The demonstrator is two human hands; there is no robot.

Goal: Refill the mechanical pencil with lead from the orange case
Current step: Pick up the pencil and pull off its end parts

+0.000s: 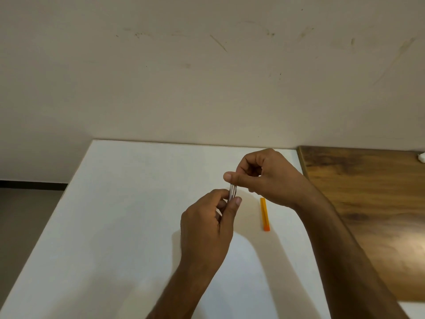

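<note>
The mechanical pencil (232, 192) is a thin silvery barrel with a metal clip, held upright above the white table (128, 215). My left hand (207, 229) grips its lower part, which the fingers hide. My right hand (262, 178) pinches the pencil's top end between thumb and forefinger. The orange case (264, 214), a slim orange stick, lies flat on the table just right of both hands, under my right wrist, touched by neither hand.
A dark wooden surface (372, 203) adjoins the white table on the right, with a small white object (421, 157) at its far edge. A plain beige wall (207, 77) rises behind. The floor drops away left of the table.
</note>
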